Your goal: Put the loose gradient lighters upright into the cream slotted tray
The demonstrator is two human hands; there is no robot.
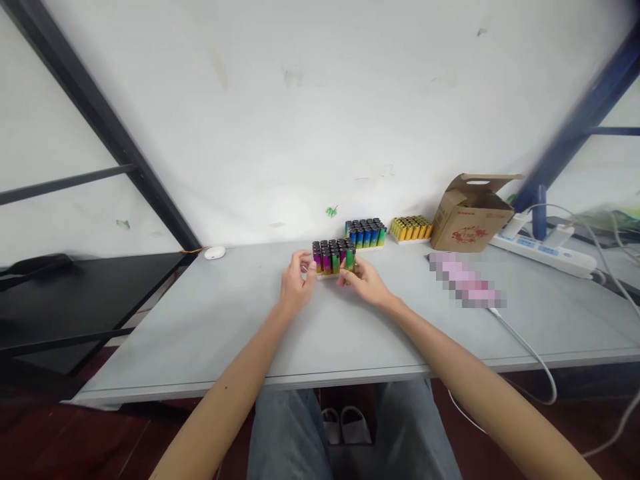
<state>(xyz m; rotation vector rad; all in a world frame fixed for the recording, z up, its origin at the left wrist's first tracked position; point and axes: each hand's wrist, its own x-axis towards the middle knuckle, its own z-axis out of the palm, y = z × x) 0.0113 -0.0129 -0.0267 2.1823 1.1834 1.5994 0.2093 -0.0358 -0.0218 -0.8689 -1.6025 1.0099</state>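
A block of upright batteries (334, 253), purple, green and gold with black tops, stands in a white tray on the grey table. My left hand (299, 277) is at its left side, fingers curved and apart, the thumb near the front left corner. At the right front corner, my right hand (364, 277) has its thumb and fingers closed around a green-gold battery (350, 260). Whether that battery still rests in the tray is hidden by the fingers. Just behind stands a second tray of blue-green batteries (367, 233), and farther right a tray of yellow batteries (412, 229).
An open cardboard box (470, 223) stands at the back right beside a white power strip (545, 253) with plugs and cables. A pixelated pink item (465, 279) with a white cable lies in front. A white rounded object (215, 253) sits at the back left, near the wall.
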